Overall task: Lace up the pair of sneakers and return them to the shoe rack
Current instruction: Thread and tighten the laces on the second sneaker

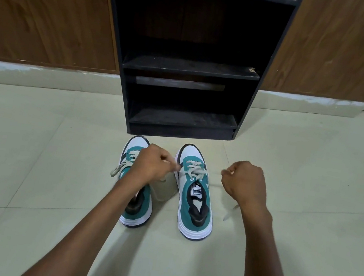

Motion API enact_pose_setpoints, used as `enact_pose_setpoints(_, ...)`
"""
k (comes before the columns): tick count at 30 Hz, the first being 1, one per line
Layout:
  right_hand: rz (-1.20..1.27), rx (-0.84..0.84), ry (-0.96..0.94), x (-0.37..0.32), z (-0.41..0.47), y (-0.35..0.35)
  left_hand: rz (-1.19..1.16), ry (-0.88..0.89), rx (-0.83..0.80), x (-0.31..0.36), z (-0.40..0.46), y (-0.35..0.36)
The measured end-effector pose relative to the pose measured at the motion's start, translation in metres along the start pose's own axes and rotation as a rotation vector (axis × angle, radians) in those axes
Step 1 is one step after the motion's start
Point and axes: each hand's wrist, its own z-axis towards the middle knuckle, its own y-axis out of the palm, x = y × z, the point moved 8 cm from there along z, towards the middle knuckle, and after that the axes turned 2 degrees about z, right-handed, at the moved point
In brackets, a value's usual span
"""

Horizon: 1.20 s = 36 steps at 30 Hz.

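Above the right sneaker (196,194), each fisted hand, left (152,165) and right (244,182), pinches a lace (191,170) end.

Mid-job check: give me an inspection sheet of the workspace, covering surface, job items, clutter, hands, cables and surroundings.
Surface: pale tiled floor, bare around the shoes.
Job's things: left sneaker and right sneaker side by side, toes toward the black shoe rack; the rack's visible shelves hold no shoes.
Clutter: nothing seen.
Hands: left hand and right hand each pinch a lace end of the right sneaker.
Cables: nothing seen.
Surroundings: wooden panels either side of the rack.
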Motion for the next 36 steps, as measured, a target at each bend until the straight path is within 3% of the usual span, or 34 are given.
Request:
enact_pose_setpoints(3, -0.144, -0.047, 0.059, 0.018, -0.003, 0.012, 0.446, 0.033, 0.079, -0.006, -0.001, -0.004)
enact_pose_setpoints(7, -0.051, -0.112, -0.029, 0.012, -0.008, 0.031, 0.607, 0.258, 0.026, 0.016, -0.010, 0.019)
enact_pose_setpoints(10, 0.079, -0.213, -0.099, -0.002, -0.010, 0.042, 0.476, 0.279, -0.039, 0.019, -0.012, 0.033)
enact_pose_setpoints(15, 0.027, -0.219, -0.096, -0.001, -0.010, 0.040, 0.283, 0.245, 0.067, 0.011, -0.022, 0.036)
enact_pose_setpoints(26, 0.132, -0.199, -0.279, -0.002, -0.007, 0.027, 0.285, 0.294, 0.278, 0.016, -0.031, 0.023)
enact_pose_setpoints(31, 0.016, -0.295, -0.187, 0.028, -0.004, 0.031, 0.343, 0.215, 0.145, 0.001, -0.025, 0.031)
enact_pose_setpoints(36, 0.206, -0.375, -0.090, 0.031, -0.010, 0.033, 0.222, 0.089, 0.065, -0.007, -0.025, 0.034)
